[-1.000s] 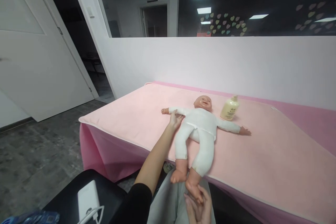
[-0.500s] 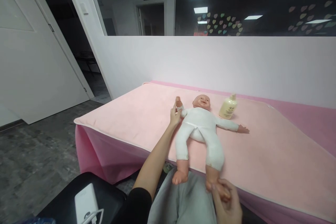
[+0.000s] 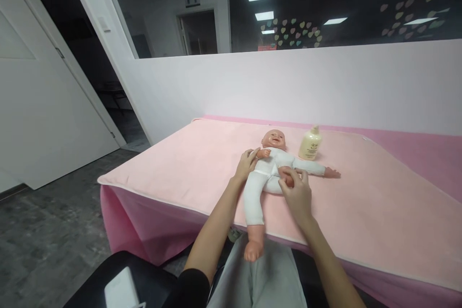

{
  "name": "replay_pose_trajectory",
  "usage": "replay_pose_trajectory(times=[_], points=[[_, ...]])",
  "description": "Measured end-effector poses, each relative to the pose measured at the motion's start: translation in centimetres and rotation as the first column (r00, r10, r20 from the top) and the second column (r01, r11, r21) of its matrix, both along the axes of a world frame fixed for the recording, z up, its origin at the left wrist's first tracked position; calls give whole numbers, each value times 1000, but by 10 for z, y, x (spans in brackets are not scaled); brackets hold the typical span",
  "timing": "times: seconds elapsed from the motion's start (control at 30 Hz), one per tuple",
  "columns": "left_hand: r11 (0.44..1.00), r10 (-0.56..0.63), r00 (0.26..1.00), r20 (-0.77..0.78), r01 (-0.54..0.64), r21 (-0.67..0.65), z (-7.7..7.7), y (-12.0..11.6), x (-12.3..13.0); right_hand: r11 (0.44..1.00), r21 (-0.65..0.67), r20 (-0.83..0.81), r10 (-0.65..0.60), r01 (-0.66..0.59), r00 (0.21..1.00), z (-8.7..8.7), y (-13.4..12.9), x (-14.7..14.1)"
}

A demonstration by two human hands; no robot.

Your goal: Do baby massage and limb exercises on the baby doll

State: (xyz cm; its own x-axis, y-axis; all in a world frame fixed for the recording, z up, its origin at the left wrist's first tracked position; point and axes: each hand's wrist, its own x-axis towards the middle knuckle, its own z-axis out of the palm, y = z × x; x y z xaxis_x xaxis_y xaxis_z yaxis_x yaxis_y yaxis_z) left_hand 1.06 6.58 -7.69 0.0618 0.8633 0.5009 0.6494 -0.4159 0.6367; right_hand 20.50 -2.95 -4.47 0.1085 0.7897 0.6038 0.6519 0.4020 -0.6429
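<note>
A baby doll [image 3: 277, 158] with a white cloth body lies face up on the pink cloth [image 3: 375, 211], its head away from me. My left hand [image 3: 247, 166] is closed round the doll's arm on the left, whose small hand [image 3: 263, 153] now rests over the chest. With my right hand [image 3: 299, 196] I grip the doll's foot [image 3: 288, 176]; that leg is folded up against the belly. The other leg [image 3: 254, 202] stretches towards me, its foot past the table edge. The doll's far right arm [image 3: 314, 168] lies out sideways, untouched.
A pale yellow pump bottle [image 3: 310, 144] stands on the cloth right of the doll's head. Behind the table is a white wall [image 3: 288, 84] below a dark window. A black seat [image 3: 144, 274] with a white power bank [image 3: 121, 288] is at my lower left.
My right hand has pushed the doll's foot up from the table edge to the belly, bending the leg. My left hand has brought the doll's arm in from outstretched to over the chest.
</note>
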Motion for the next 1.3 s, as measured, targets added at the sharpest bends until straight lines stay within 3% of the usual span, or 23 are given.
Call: replay_pose_trajectory(times=[0.17, 0.37, 0.53, 0.8, 1.03, 1.17, 1.3], points=[[997, 73, 993, -97, -75, -18, -3, 5, -2, 998, -39, -52, 37, -39, 998, -7, 1, 4], [996, 86, 993, -80, -88, -24, -1, 5, -3, 971, -149, -66, 179, -187, 982, 3, -5, 12], [991, 127, 992, 27, -125, -46, -3, 6, -4, 970, -171, 2, 177, -174, 984, 7, -12, 11], [984, 174, 973, 152, -165, -66, -8, 11, -1, 997, -79, 113, 25, -16, 993, -22, -33, 12], [987, 153, 956, 252, -133, -93, -9, 11, 0, 998, 23, 240, -59, 55, 969, -29, -60, 27], [983, 179, 912, 370, -153, -99, -8, 9, -1, 997, 29, 301, -76, 70, 951, -35, -79, 29], [960, 270, 836, 478, -192, -206, -10, 8, -1, 1000, 17, 365, -28, 24, 931, -43, -100, 26]])
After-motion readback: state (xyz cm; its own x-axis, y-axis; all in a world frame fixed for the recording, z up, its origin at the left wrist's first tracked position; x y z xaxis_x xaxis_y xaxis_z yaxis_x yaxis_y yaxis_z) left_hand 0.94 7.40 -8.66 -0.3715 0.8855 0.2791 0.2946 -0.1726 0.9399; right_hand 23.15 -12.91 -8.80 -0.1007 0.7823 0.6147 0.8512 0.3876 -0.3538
